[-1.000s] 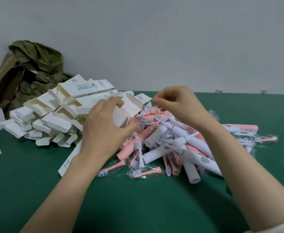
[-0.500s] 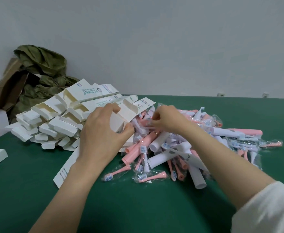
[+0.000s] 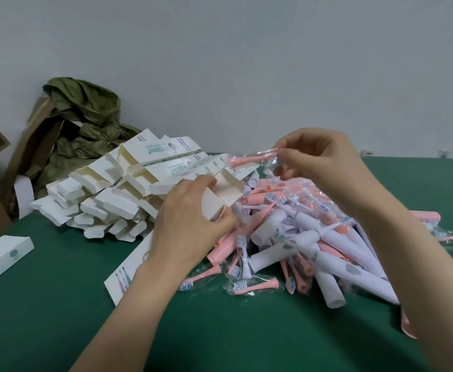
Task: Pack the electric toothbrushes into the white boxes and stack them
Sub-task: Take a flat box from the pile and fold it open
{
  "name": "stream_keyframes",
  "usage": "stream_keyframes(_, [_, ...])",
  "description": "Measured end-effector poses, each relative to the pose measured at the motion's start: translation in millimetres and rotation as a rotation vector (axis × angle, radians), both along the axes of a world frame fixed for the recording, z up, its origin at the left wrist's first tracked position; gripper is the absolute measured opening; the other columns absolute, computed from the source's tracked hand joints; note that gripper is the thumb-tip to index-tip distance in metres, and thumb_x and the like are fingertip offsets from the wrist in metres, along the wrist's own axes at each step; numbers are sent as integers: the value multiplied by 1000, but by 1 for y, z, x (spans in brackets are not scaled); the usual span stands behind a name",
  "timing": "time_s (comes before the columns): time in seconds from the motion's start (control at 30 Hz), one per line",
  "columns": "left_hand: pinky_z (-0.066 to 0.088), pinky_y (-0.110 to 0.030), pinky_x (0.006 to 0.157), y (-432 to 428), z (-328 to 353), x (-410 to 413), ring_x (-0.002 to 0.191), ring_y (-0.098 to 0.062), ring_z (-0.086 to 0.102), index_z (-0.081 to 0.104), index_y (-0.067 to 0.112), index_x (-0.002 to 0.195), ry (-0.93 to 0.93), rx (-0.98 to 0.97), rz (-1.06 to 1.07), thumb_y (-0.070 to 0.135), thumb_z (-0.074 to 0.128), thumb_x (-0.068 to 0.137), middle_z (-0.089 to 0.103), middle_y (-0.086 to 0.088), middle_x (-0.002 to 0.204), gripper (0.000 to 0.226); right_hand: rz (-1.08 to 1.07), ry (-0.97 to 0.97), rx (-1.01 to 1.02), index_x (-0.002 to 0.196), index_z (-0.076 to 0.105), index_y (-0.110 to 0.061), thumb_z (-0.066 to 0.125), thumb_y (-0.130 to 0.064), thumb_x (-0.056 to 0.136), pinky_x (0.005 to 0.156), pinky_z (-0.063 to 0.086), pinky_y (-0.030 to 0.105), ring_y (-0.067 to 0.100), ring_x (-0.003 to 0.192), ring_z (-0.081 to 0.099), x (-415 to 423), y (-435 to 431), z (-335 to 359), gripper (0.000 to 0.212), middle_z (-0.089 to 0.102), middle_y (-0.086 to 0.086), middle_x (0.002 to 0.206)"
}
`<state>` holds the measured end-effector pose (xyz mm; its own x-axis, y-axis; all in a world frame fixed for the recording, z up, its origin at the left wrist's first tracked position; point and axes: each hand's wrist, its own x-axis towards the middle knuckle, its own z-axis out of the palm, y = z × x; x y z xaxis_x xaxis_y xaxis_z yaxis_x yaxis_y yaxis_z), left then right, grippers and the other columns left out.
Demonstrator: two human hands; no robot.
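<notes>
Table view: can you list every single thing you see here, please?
Open white boxes: many, white, piled back left on the table.
Held white box: one, white, far end open, in the left hand.
Closed white box: one, white, left edge.
Toothbrush handles: many, pink and white, heaped at centre right.
Wrapped brush heads: many, mostly pink, in and around the heap.
Held brush head: one, pink, clear wrapper, above the heap.
Table: one, green.
Crumpled cloth: one, olive, back left by the wall.
Cardboard: brown, far left.
Left hand: grips the held white box.
Right hand: pinches the held brush head.
</notes>
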<state>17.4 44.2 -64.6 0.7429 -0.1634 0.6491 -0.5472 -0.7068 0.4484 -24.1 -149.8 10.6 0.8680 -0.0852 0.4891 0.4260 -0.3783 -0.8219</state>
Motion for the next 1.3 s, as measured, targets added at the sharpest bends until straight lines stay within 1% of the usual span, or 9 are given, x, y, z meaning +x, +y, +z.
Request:
stream_keyframes(0.1, [25,-15,78,0,0,-3,103,-11,49,54,23,123,-22,-18,-19,62,46,64,60,5,113,71,-99,-26,-328,77,69,-16,63,-7,83,67,52,25,12,63,65,0,15,-2,13,67,-6,62])
stream_keyframes(0.2, [22,-12,73,-1,0,-6,102,-11,47,50,22,125,-25,-33,-34,57,53,64,60,3,113,70,-103,-65,-491,82,70,-14,62,-7,81,58,41,8,-1,57,55,3,31,-3,11,59,-15,61])
stream_keyframes(0.37, [26,-16,73,-2,-1,-8,100,-12,49,47,24,124,-11,-52,-61,54,56,63,59,6,108,69,-53,-133,-700,92,70,-14,61,-10,86,61,35,10,5,62,46,12,51,1,12,57,-5,77])
stream_keyframes(0.6, [32,-24,76,0,1,-4,102,-18,55,44,30,124,-2,-123,-23,43,61,59,59,11,104,69,-180,-238,-537,102,69,-12,59,-4,85,75,44,35,24,83,56,21,82,-27,22,63,8,91])
stream_keyframes(0.7, [33,-27,72,4,-3,0,98,-22,56,41,33,122,16,-107,-7,41,62,55,56,14,98,70,-127,-137,-688,109,57,-20,50,-3,85,76,47,40,26,91,55,26,86,-38,29,64,6,93])
stream_keyframes(0.8, [35,-28,79,10,-8,3,107,-26,54,42,23,134,-16,-76,50,44,63,61,62,-2,113,79,72,-127,-529,98,62,-13,51,3,84,77,49,25,15,84,62,27,69,-30,24,71,2,89])
stream_keyframes(0.93, [33,-28,84,12,-8,6,114,-23,49,40,22,138,5,-116,45,50,60,64,58,-4,125,82,-235,-107,-253,88,65,-15,53,1,86,64,40,6,5,78,64,50,18,-22,21,72,0,85])
stream_keyframes(1.13, [33,-28,85,13,-11,8,114,-23,49,40,23,139,15,-107,43,46,63,67,57,-2,127,79,-412,307,-576,122,58,-8,59,-13,91,82,41,24,23,106,57,89,-29,-57,31,62,7,120])
stream_keyframes(1.3, [33,-28,85,18,-12,8,115,-21,47,40,24,138,12,-118,55,47,62,66,56,1,129,79,-335,324,-820,113,59,-10,56,-16,94,82,47,33,27,99,58,103,-26,-62,21,64,8,112])
